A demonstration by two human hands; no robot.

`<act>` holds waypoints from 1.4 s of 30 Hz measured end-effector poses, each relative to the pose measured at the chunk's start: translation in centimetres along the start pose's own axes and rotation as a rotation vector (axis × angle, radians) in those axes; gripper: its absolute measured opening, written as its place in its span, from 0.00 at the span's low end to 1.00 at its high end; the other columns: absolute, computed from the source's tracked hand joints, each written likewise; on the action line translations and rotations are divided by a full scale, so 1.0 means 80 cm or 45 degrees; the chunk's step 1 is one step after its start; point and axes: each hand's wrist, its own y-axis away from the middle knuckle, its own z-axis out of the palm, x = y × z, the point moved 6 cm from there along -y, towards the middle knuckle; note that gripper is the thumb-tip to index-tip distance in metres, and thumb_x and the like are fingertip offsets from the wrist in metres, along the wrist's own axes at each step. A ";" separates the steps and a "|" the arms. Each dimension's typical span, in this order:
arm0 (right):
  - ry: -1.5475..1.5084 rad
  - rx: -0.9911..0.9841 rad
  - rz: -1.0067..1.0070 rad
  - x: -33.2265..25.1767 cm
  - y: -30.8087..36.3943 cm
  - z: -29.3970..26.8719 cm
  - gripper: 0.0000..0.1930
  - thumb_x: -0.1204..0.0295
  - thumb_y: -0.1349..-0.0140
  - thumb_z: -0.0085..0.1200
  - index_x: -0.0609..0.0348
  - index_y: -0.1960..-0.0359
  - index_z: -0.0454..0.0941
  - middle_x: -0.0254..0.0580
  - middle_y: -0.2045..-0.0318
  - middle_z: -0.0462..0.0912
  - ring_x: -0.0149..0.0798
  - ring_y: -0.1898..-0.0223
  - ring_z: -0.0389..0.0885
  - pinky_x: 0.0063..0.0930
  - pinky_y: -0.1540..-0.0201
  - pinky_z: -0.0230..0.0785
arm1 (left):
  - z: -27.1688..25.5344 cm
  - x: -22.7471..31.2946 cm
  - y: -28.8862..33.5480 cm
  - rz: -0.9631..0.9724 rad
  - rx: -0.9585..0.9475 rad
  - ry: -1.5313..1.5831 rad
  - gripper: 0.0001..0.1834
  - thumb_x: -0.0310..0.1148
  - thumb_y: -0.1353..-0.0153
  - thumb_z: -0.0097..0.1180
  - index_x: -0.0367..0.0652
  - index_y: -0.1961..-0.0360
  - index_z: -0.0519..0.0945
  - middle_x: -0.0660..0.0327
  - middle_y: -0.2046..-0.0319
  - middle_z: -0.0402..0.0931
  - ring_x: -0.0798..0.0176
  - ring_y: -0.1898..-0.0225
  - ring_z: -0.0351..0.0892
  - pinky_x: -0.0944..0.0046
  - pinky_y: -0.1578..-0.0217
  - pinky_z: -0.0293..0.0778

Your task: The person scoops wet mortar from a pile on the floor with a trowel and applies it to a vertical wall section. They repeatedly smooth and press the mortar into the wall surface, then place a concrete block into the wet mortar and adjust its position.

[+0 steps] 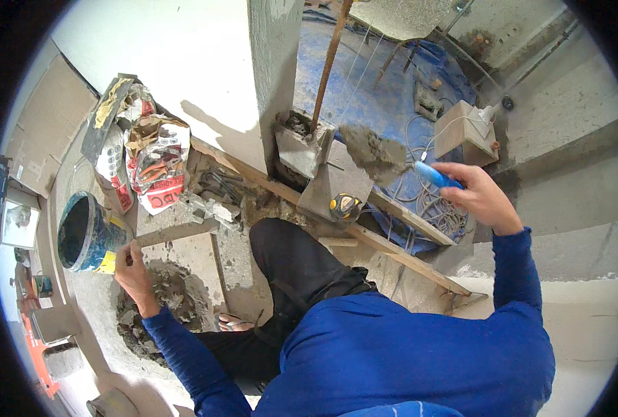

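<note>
Trowel (385,156) loaded with wet mortar (371,149), gripped closed in right hand (479,198) beside column base; could spill if tilted. Left hand (132,267) half open by blue bucket (83,233), holding nothing.

One trowel (385,158), blue-handled, blade loaded with grey mortar. One blue bucket (83,233). One tape measure (344,206), yellow and black. One rusty steel rod (328,66), upright. Two printed paper sacks (157,163), crumpled, side by side. One pile of mortar (166,302) on the floor. One long wooden batten (392,254). One tangle of pale cable (434,208). One blue tarp (371,83). Two hands: left hand (132,271), right hand (479,194).
</note>
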 end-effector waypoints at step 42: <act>0.877 0.708 -0.279 -0.028 -0.170 0.127 0.26 0.73 0.34 0.57 0.47 0.33 0.77 0.49 0.55 0.83 0.53 0.54 0.87 0.47 0.53 0.81 | -0.002 0.049 0.018 0.046 -0.072 0.018 0.12 0.35 0.30 0.64 0.34 0.62 0.84 0.56 0.70 0.82 0.63 0.69 0.78 0.61 0.61 0.76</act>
